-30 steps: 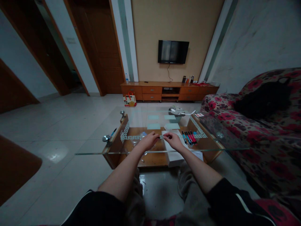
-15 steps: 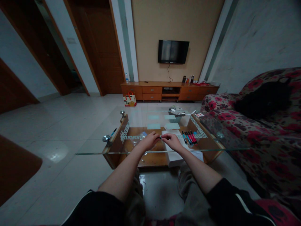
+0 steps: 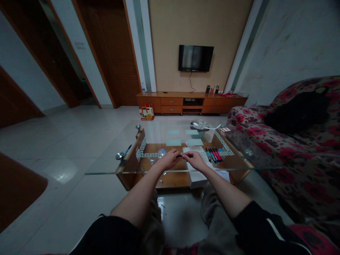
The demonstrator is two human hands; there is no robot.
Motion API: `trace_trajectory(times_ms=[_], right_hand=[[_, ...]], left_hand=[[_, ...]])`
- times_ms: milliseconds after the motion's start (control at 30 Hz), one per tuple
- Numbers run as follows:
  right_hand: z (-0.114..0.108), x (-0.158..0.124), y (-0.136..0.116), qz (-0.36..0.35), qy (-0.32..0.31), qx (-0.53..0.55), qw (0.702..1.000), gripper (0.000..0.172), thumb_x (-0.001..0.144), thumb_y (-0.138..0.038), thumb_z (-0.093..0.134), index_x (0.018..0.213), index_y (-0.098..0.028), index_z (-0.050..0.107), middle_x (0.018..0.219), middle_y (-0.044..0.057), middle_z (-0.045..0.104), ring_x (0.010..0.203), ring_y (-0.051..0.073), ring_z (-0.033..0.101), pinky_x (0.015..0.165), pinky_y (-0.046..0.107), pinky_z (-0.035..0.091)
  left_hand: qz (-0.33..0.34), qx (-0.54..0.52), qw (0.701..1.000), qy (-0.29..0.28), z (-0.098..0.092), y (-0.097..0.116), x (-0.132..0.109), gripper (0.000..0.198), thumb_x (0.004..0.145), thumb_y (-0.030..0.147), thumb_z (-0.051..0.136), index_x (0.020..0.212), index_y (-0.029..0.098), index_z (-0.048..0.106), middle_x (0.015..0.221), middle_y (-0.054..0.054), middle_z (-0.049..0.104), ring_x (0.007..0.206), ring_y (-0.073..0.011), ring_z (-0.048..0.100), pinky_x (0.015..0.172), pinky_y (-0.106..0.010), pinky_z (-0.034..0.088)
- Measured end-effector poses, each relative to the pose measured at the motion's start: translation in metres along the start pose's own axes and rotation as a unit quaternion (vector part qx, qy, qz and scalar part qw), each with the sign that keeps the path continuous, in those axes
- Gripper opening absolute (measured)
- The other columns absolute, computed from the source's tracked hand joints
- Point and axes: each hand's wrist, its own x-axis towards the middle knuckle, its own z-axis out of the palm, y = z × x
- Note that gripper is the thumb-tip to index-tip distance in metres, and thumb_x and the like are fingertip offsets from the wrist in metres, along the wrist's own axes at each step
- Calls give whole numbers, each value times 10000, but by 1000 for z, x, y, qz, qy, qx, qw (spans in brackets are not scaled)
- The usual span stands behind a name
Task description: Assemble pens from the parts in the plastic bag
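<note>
A flowered sofa (image 3: 265, 141) fills the 3 o'clock side, and before the seated person stands a glass table (image 3: 106, 166), with a white pad (image 3: 198, 179) at 6 o'clock of the right hand (image 3: 196, 160). Over the table's near middle that hand meets the left hand (image 3: 168, 160), each with fingers pinched on one end of a small dark piece (image 3: 180, 155), too small to name. Markers (image 3: 214, 154) lie at 2 o'clock of the right hand, and a pen (image 3: 126, 151) at 9 o'clock of the left.
</note>
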Motion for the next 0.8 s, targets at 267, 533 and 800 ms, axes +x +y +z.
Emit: trace_trajectory(times_ms=[267,533,800], right_hand=[[2,-1,4,40,-33,-18,998,526,951,-543,382,717,-172,671,658,36,658,621,162,596,607,260,429],[2,-3,-2,35,-5,-20,999,258,899,-442,506,838,-202,575,694,-27,587,600,132,535,594,241,403],[1,-4,-4,8,13,-42,999,244,916,-434,486,908,-209,578,823,-5,625,692,142,552,650,250,412]], left_hand=[[9,1,1000,2,1,0,1,204,965,318,470,999,182,618,971,-66,554,864,-181,571,782,-288,465],[4,-1,1000,12,2,-1,1,233,973,334,461,935,167,618,937,-70,559,817,-173,564,767,-286,461],[-2,-4,1000,20,2,0,2,215,974,323,458,959,169,607,942,-73,578,851,-182,573,779,-294,465]])
